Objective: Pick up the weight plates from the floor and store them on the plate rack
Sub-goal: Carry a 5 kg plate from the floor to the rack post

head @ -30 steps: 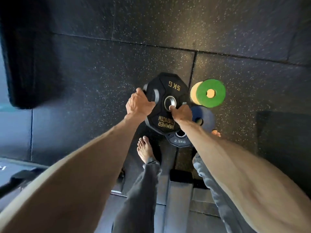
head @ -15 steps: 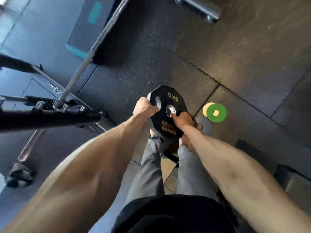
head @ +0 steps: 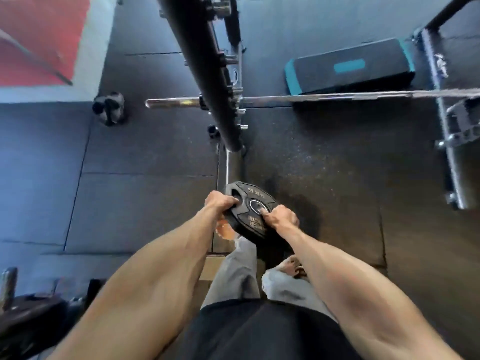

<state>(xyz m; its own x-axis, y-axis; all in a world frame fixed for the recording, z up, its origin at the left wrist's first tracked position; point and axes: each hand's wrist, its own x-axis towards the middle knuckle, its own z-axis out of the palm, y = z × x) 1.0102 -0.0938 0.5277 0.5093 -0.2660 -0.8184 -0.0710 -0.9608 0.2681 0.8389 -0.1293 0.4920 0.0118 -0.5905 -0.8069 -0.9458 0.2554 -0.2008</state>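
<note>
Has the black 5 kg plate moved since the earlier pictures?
Yes. The left hand and right hand carried the plate toward the barbell, away from the green disc.

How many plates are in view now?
1: the black plate, gripped by the left hand and right hand. Dark shapes at lower left are too blurred to tell.

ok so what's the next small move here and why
Probably carry the 5 kg plate a step forward toward the black upright with metal pegs. The left hand and right hand both grip it clear of the floor, and the pegs look out of reach.
</note>
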